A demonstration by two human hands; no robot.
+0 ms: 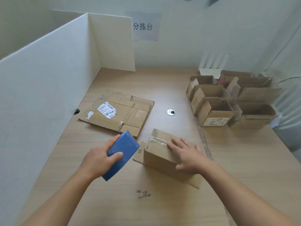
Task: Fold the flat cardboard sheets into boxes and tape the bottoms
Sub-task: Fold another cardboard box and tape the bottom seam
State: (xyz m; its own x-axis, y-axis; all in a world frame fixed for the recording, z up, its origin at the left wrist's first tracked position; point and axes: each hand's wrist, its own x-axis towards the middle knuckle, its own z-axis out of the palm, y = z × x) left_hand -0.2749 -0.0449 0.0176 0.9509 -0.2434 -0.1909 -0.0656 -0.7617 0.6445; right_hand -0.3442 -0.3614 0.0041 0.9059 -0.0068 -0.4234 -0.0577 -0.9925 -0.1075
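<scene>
The box sits upside down near the table's front edge, taped seam up. Right hand presses flat on it; left hand grips the tape dispenser. Light, stiff yet crushable — best held by its side walls.

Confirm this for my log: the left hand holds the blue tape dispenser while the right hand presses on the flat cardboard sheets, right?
Not quite: the head view shows the right hand pressing on the taped box, not the flat cardboard sheets behind it. The left hand does hold the blue tape dispenser.
</scene>
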